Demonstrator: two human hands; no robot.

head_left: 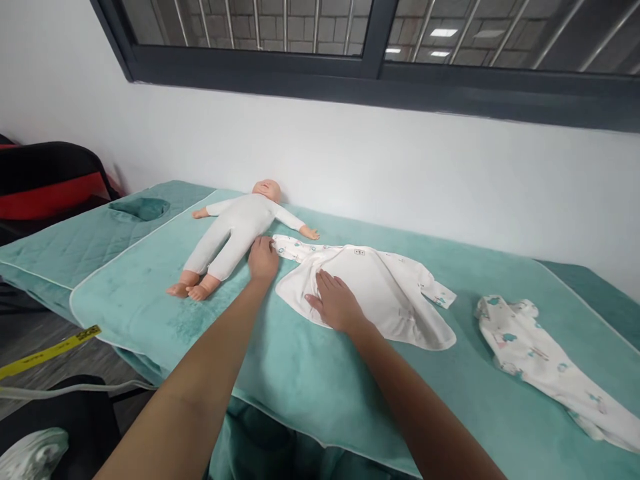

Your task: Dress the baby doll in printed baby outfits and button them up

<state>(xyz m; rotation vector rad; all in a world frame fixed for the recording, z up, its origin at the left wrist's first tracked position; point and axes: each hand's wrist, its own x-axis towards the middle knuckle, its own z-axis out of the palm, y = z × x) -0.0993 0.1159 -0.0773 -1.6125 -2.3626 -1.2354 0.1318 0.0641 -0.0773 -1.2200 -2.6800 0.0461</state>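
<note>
Under right hand (336, 301): white shirt (377, 287), spread out.

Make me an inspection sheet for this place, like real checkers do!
Surface: soft-looking green cover.
Job's things: white-bodied doll lying down; small white shirt spread out; patterned garment at right, cut off by the picture edge.
Clutter: yellow strip and whitish bundle, lower left.
Hands: left hand at the shirt's sleeve, grip unclear; right hand palm down on the shirt.
Cables: pale cord or strap, lower left; cannot tell which.
Surroundings: white wall; barred window; red-and-black object at left.
</note>
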